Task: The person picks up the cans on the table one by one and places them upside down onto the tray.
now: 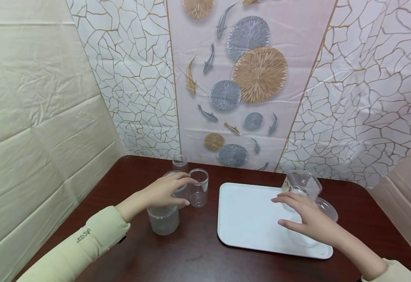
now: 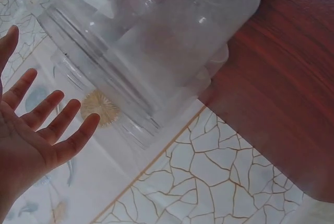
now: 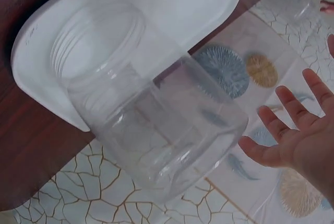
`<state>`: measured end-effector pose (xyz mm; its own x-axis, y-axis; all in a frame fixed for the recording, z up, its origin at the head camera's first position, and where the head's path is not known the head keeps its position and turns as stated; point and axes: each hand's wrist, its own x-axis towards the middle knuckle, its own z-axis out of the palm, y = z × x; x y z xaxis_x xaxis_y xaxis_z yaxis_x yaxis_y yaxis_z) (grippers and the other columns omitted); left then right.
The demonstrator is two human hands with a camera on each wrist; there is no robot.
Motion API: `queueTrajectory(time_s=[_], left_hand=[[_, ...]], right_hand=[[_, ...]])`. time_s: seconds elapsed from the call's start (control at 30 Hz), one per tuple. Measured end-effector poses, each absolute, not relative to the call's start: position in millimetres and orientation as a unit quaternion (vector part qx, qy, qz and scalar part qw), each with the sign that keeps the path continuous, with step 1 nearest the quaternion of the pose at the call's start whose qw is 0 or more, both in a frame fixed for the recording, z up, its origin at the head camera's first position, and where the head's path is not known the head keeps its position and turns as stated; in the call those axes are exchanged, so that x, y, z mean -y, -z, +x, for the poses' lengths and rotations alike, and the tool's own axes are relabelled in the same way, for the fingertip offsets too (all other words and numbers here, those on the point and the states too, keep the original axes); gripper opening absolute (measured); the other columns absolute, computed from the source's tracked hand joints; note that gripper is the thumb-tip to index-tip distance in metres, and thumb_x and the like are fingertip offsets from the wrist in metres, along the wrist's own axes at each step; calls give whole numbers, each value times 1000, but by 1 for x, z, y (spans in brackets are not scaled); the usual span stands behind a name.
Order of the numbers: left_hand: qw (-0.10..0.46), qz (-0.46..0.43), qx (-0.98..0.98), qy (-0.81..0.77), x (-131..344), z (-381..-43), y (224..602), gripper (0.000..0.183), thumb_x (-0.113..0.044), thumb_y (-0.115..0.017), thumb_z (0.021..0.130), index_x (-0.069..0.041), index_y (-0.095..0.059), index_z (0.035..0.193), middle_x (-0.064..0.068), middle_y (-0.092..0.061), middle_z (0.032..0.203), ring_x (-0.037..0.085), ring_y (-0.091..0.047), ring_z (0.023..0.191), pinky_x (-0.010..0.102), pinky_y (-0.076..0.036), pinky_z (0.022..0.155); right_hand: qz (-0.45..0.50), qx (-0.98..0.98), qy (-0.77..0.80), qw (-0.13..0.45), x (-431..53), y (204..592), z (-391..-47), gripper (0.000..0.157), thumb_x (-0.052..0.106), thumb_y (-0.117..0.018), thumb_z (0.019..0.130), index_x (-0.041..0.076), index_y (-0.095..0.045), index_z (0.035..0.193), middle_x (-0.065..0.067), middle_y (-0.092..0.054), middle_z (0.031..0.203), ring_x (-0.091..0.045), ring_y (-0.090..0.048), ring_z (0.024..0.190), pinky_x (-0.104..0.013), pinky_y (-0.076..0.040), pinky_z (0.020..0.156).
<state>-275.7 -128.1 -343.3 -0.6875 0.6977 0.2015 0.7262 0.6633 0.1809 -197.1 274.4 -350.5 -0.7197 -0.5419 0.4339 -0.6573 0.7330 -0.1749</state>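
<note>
My left hand (image 1: 164,190) hovers over a group of clear jars at the left, its fingers spread and holding nothing. Below its wrist stands a wide, cloudy jar (image 1: 163,221); the left wrist view shows this jar (image 2: 167,51) close up with its threaded rim. A taller clear jar (image 1: 198,196) stands just right of the fingertips, and another one (image 1: 180,161) is behind. Over the white tray (image 1: 249,219) my right hand (image 1: 307,217) is spread, also holding nothing. Near it, a large see-through jar (image 3: 167,125) has its threaded mouth toward the tray, partly hidden in the head view.
Clear plastic containers (image 1: 302,182) overlap at the tray's right side, so their outlines are hard to separate. The dark wooden table (image 1: 194,258) ends at a patterned backdrop (image 1: 223,149), with a beige cloth wall (image 1: 39,129) at the left.
</note>
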Motion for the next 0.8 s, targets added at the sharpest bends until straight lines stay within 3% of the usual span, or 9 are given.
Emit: queueTrajectory(time_s=[0.33,0.67,0.8], left_hand=[[32,-387,913,124,109,-286,337,58,-39,-70,83,-23,-49,135,7,-47,140,29,-46,127,50,-43,98],[39,-400,907,126,92,-300,332,57,-37,-71,82,-21,-50,133,8,-48,138,28,-46,126,46,-43,99],[35,-390,912,122,84,-307,334,58,-38,-71,82,-21,-50,134,8,-48,138,29,-46,125,47,-41,101]], right_hand=[[344,906,-160,187,-257,355,-192,50,25,-78,75,17,-58,121,5,-60,118,-17,-55,109,-43,-46,85],[366,894,-175,189,-237,363,-186,52,23,-78,74,18,-58,122,3,-59,121,-16,-52,113,-33,-36,90],[373,890,-181,192,-231,363,-187,52,23,-78,75,19,-57,123,3,-59,121,-17,-53,112,-35,-39,90]])
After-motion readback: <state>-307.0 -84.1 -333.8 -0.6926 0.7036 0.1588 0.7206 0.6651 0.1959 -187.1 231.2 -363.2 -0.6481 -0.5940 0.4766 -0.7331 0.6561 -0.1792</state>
